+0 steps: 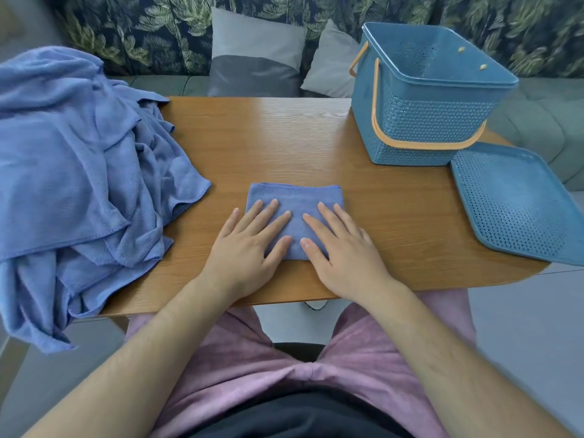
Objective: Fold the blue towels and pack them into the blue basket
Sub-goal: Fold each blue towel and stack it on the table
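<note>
A small folded blue towel [295, 197] lies flat near the front middle of the wooden table [278, 143]. My left hand [249, 245] presses on its left half with straight fingers. My right hand [341, 248] lies flat on its right half, fingers spread. A big heap of loose blue towels [79, 172] covers the table's left end and hangs over its edge. The blue basket [420, 99] with orange handles stands open at the back right; nothing shows inside it.
The basket's perforated blue lid [518, 200] lies flat at the table's right edge, partly overhanging. Behind the table is a sofa with grey cushions [256, 55]. My lap in pink cloth sits below the table's front edge.
</note>
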`<control>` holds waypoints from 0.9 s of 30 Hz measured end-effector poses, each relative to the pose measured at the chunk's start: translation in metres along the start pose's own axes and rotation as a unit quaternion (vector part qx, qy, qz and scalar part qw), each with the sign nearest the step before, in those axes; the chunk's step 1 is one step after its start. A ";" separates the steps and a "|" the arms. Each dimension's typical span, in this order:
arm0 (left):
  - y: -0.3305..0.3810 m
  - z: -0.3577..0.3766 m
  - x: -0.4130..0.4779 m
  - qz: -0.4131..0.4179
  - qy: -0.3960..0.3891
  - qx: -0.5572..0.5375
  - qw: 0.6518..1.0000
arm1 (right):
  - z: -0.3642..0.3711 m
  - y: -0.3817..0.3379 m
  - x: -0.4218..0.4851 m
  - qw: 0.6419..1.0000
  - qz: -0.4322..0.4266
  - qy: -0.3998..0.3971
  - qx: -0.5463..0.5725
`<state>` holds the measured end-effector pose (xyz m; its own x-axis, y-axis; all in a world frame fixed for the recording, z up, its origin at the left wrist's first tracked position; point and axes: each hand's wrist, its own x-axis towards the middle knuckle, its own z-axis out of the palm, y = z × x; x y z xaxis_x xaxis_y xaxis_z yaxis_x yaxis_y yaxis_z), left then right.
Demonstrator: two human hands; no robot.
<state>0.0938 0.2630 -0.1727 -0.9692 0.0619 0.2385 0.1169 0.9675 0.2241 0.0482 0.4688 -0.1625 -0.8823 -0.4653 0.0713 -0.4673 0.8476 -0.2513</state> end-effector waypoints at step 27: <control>-0.155 0.010 0.219 -0.202 -0.022 0.061 0.977 | 0.044 -0.065 0.299 0.997 0.013 0.073 -0.003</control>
<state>-0.1386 0.1295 -0.1647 -0.9397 -0.3231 0.1118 -0.3011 0.9370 0.1769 -0.1829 0.2626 -0.1676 -0.8930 -0.4005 0.2051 -0.4434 0.8607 -0.2499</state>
